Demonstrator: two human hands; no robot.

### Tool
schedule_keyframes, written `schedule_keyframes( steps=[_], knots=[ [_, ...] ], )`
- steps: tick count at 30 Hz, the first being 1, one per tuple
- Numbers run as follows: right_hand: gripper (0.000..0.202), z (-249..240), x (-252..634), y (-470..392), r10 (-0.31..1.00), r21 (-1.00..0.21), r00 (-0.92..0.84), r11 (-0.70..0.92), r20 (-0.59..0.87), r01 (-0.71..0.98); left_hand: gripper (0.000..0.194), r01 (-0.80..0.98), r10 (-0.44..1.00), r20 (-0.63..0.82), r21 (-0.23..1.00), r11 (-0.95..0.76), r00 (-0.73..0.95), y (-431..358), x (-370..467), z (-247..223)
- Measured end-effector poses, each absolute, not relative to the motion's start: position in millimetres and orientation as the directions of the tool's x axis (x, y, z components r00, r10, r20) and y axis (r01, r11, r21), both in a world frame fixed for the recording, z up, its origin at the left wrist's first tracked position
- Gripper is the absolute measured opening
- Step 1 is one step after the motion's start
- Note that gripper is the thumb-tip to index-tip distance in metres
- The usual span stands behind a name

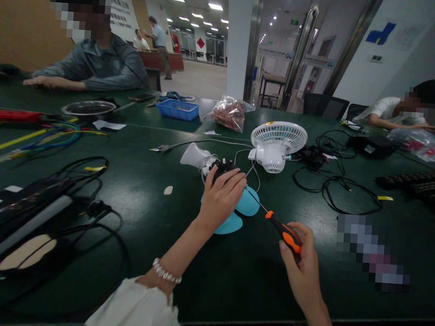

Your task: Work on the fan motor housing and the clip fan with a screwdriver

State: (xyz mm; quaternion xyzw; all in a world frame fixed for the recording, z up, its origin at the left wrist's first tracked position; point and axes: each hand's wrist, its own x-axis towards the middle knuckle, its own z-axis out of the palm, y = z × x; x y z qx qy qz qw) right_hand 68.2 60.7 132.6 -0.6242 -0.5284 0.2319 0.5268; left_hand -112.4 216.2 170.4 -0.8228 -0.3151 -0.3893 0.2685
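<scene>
My left hand is closed over the dark motor part of a small fan, just above its blue fan blades. A white plastic piece sticks out to the left of that part. In my right hand is a screwdriver with an orange and black handle. Its shaft slants up and left toward the fan, and the tip ends by my left fingers; whether it touches a screw cannot be seen. Behind them the white fan cage and housing rest on the table, joined by a cord.
On the dark green table are a blue basket, a plastic bag of reddish-brown pieces, and black cables at right. Black equipment and wires lie at left. Other people sit at the far left and far right.
</scene>
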Motion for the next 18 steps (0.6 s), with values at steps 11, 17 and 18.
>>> schedule_keyframes(
  steps=[11,17,18],
  knots=[
    [0.031,135.3,70.8,64.4,0.935,-0.855,0.282,0.041,0.215,0.517,0.026,0.727,0.317,0.803,-0.196,-0.658,0.504,216.1,-113.5,170.5],
    [0.033,135.4,69.7,67.2,0.946,-0.871,0.270,0.023,0.177,0.491,0.028,0.717,0.319,0.802,-0.184,-0.672,0.505,215.7,-113.0,171.4],
    [0.035,134.5,69.6,67.2,0.944,-0.877,0.280,0.022,0.177,0.480,0.028,0.716,0.322,0.803,-0.178,-0.675,0.502,215.5,-113.0,171.6]
  ],
)
